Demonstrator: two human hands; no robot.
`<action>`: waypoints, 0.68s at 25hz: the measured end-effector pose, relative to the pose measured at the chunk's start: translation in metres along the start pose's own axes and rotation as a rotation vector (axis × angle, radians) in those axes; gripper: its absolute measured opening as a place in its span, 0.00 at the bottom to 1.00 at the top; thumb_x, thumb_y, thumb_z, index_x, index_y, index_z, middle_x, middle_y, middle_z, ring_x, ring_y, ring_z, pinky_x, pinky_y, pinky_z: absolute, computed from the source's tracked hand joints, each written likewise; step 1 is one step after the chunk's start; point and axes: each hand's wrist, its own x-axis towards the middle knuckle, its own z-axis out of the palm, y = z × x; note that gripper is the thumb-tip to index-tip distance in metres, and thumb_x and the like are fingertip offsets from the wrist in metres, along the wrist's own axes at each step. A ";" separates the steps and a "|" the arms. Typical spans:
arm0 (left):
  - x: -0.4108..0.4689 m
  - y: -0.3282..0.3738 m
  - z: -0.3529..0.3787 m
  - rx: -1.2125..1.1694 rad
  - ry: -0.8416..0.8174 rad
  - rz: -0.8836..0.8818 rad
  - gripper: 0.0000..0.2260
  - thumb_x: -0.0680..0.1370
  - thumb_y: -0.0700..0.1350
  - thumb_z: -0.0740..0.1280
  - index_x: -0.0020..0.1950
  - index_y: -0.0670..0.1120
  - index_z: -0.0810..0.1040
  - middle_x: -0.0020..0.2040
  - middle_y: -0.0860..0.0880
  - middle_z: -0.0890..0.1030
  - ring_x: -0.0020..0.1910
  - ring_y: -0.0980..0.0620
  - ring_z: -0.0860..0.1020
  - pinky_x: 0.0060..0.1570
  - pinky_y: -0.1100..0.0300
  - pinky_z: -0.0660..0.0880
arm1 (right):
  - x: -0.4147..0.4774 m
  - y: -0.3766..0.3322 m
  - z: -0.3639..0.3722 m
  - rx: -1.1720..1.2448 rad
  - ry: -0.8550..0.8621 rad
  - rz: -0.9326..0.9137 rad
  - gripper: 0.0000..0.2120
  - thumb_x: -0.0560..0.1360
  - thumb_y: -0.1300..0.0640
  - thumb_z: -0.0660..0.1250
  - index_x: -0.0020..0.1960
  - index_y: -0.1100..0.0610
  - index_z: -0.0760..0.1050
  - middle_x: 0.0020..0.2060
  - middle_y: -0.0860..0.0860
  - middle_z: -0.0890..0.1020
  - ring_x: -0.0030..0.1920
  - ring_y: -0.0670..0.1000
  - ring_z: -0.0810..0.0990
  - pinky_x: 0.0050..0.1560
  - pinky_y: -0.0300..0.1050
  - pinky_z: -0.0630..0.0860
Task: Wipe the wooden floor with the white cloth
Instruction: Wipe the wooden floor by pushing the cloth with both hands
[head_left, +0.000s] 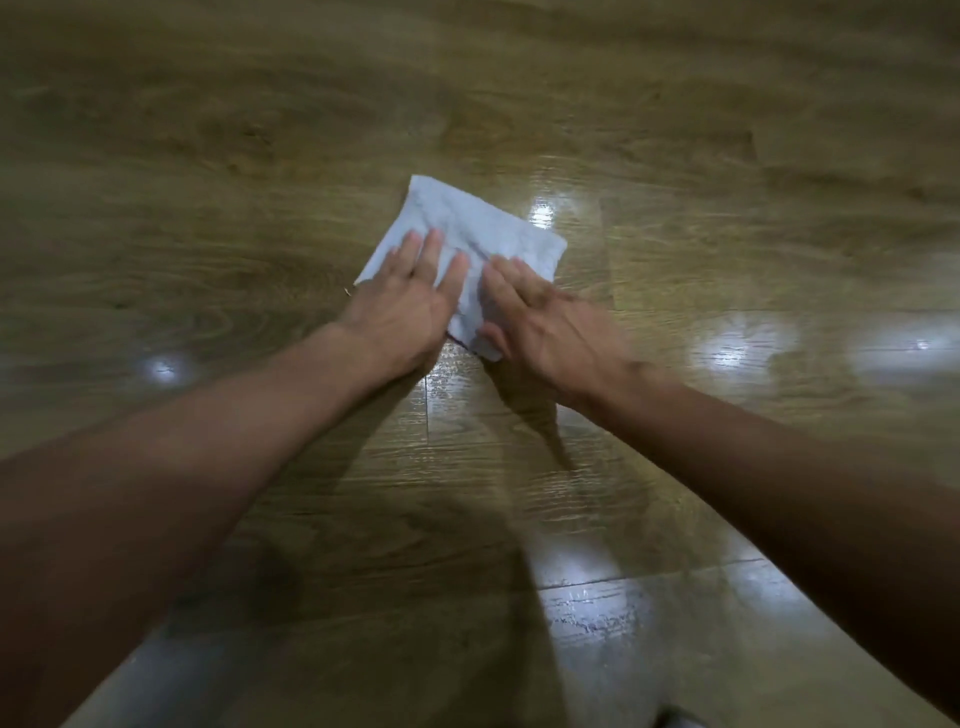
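Wooden floor (208, 156) fills the whole view: glossy planks with lamp glare in several spots, and no floor edge or corner visible. A sheen with fine streaks on the planks just in front of the person may be dampness, though that can't be confirmed.

Two bare forearms reach in from the bottom corners of the view.

White cloth (467, 223) lies flat on the floor around mid-view. It is folded to a rough square and turned so that one corner points toward the person.

Left hand (400, 312) is palm down on the cloth's left half, with fingers straight and slightly spread, pressing rather than gripping. Right hand (550, 332) is flat on the right half near that closest corner and is blurred. Its fingers (511, 283) are straight and close together. The thumb sits at the cloth's edge, and it can't be told whether it hooks under.

Step in hand is judged to be a two-palm wiping stroke. To do it well, the palms should push evenly so the fold stays flat, strokes should run along the plank grain and overlap, and the far corner shouldn't roll under.

A tiny speck (347, 291) lies by the cloth's left corner and is worth catching.
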 end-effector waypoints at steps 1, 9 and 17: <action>0.012 -0.002 -0.003 -0.043 0.005 -0.037 0.29 0.81 0.45 0.53 0.78 0.45 0.42 0.78 0.38 0.41 0.77 0.38 0.41 0.75 0.47 0.45 | 0.010 -0.001 0.007 -0.011 0.006 0.016 0.27 0.83 0.47 0.49 0.76 0.63 0.53 0.75 0.59 0.59 0.75 0.58 0.59 0.67 0.55 0.67; 0.106 -0.020 -0.040 -0.104 -0.048 -0.157 0.28 0.82 0.45 0.54 0.79 0.46 0.46 0.78 0.38 0.43 0.77 0.37 0.44 0.74 0.45 0.49 | 0.102 0.037 -0.003 0.058 0.158 0.124 0.20 0.81 0.60 0.51 0.73 0.58 0.59 0.71 0.54 0.66 0.71 0.55 0.66 0.59 0.50 0.70; 0.008 0.099 0.011 0.041 0.079 0.123 0.28 0.81 0.44 0.52 0.78 0.45 0.43 0.77 0.37 0.41 0.76 0.37 0.41 0.75 0.46 0.43 | -0.084 0.053 0.062 0.110 0.262 0.057 0.29 0.68 0.73 0.66 0.69 0.66 0.70 0.66 0.62 0.74 0.65 0.62 0.74 0.63 0.57 0.71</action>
